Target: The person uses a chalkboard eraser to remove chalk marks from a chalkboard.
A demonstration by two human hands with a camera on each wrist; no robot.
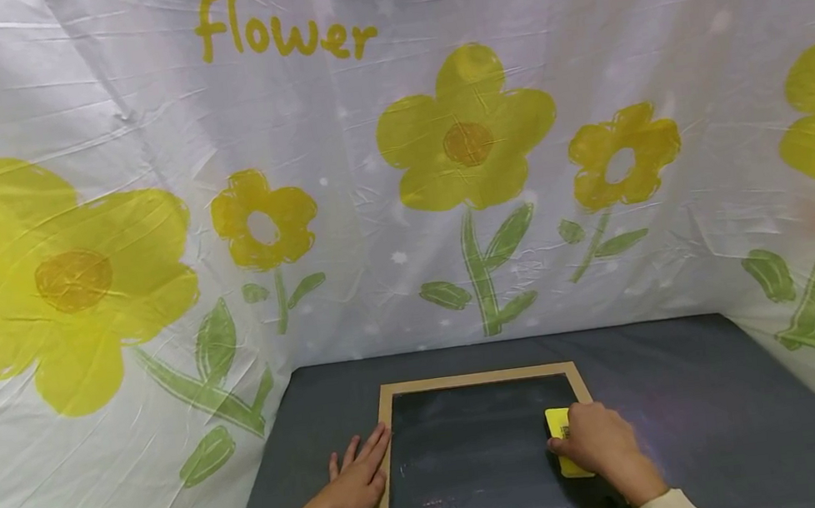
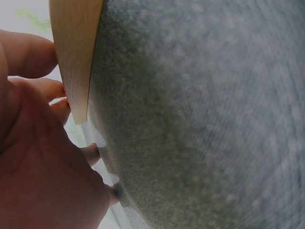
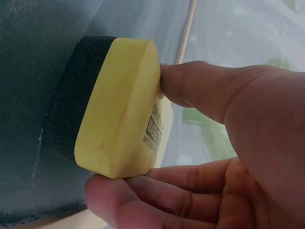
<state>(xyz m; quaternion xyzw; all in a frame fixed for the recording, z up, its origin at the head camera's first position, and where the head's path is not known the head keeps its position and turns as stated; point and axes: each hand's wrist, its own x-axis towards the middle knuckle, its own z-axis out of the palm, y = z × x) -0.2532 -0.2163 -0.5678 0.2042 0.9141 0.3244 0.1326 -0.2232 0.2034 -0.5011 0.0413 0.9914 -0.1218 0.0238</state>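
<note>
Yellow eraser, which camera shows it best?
The right wrist view: the yellow eraser appears large, with its dark pad and printed lettering visible. The head view shows it small, partly covered by the right hand; the left wrist view doesn't show it.

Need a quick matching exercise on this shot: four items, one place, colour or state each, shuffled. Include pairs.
Column 1
1. eraser
2. left hand
3. wooden frame
4. right hand

Column 2
A. pale tan
B. gripping the yellow-and-black item
C. touching the left side of the tan item
D. yellow and black

Pairs: 1-D, 2-C, 3-A, 4-B
</note>
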